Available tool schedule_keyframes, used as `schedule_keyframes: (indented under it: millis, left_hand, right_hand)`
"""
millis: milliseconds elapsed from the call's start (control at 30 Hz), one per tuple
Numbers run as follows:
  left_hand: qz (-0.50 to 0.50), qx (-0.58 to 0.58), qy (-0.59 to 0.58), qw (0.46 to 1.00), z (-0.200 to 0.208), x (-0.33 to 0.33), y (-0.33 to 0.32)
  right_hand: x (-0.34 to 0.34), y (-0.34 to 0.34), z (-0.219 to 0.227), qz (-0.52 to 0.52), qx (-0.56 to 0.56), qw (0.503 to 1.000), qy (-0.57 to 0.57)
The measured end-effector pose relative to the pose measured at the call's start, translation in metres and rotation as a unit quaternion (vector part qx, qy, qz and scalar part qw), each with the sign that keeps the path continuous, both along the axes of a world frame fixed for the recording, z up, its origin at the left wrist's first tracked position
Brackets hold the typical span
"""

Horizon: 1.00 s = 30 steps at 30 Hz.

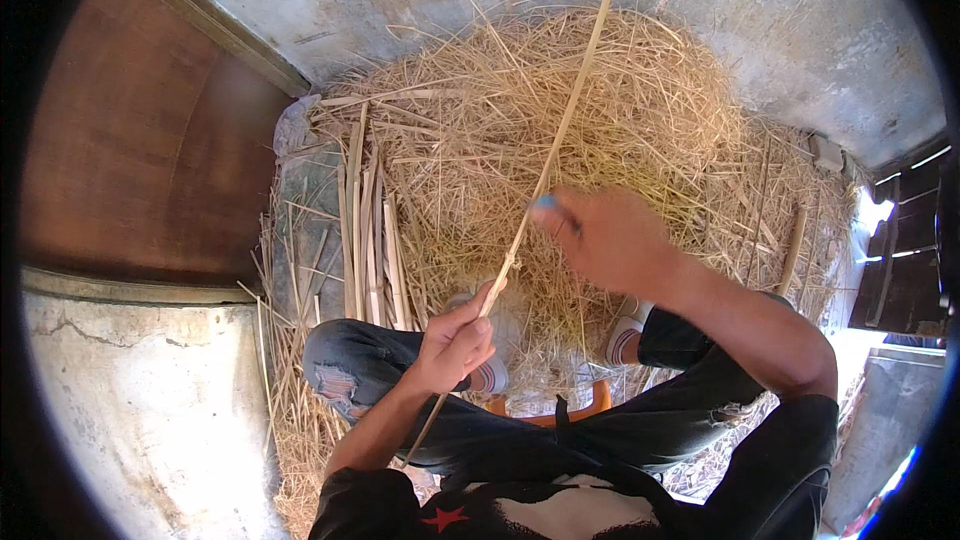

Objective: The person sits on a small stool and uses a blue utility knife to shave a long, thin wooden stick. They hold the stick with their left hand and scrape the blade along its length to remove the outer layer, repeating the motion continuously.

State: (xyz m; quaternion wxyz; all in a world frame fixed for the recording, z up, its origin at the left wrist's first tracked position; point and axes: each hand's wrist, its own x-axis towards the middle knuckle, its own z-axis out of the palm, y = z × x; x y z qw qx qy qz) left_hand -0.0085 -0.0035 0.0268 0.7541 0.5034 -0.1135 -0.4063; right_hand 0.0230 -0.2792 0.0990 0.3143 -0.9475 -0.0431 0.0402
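At far left we see a wooden door point(130, 140) above a concrete step point(140, 390). Next, split cane strips point(365, 240) lie flat at the left edge of the straw pile point(640, 110). Our left hand point(455, 340) has its fingers point(478, 332) closed around a long thin cane strip point(560, 130), which rises diagonally over the straw. Our right hand point(610, 235) pinches the same strip higher up, fingers narrow. We sit on an orange stool point(598, 402), knees apart.
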Motion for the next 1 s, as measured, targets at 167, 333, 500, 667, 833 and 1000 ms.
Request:
schedule_keyframes:
  millis: [167, 333, 500, 667, 833, 1000]
  left_hand:
    - [-0.003, -0.002, -0.014, 1.000, 0.001, -0.003, -0.002]
    - [0.005, -0.005, -0.008, 1.000, -0.003, 0.000, -0.006]
    - [0.007, 0.002, -0.053, 0.999, -0.009, -0.003, 0.000]
    - [0.008, -0.015, -0.050, 0.999, -0.006, -0.001, -0.005]
    - [0.009, 0.013, -0.051, 0.999, 0.001, -0.002, -0.005]
    - [0.013, 0.024, -0.035, 0.999, 0.000, -0.003, -0.006]
  right_hand:
    - [0.023, -0.028, 0.011, -0.060, -0.011, 0.998, -0.013]
    - [-0.034, 0.025, -0.024, 0.069, 0.034, 0.997, 0.000]
    - [-0.003, -0.003, -0.002, -0.002, 0.055, 0.998, -0.007]
    - [-0.018, 0.012, -0.012, 0.005, 0.055, 0.998, -0.014]
    - [-0.032, 0.025, -0.020, 0.042, 0.018, 0.999, 0.001]
    - [-0.027, 0.021, -0.010, 0.065, 0.056, 0.996, 0.021]
